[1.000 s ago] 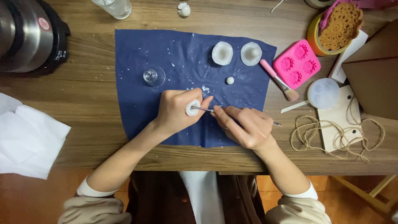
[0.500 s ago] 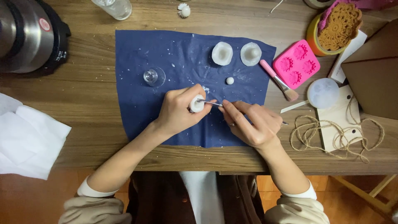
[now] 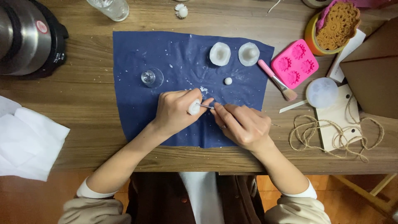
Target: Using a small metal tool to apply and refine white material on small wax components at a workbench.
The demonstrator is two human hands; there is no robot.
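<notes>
The left hand (image 3: pixel 176 110) is curled around a small white mould (image 3: pixel 193 108), pinching it between thumb and fingers just above the blue cloth (image 3: pixel 132 54). The right hand (image 3: pixel 242 124) pinches a thin metal tool (image 3: pixel 205 106) like a pen, its tip touching the mould's rim. Judging by the white flakes strewn over the cloth, the scraping looks well under way. A small white ball (image 3: pixel 228 81) lies free near two open white moulds (image 3: pixel 219 54) at the cloth's far edge, so some pieces seem already emptied, while the one in hand is unfinished. A pink brush (image 3: pixel 275 79) and pink flower mould (image 3: pixel 294 63) lie untouched on the worktop (image 3: pixel 83 95).
</notes>
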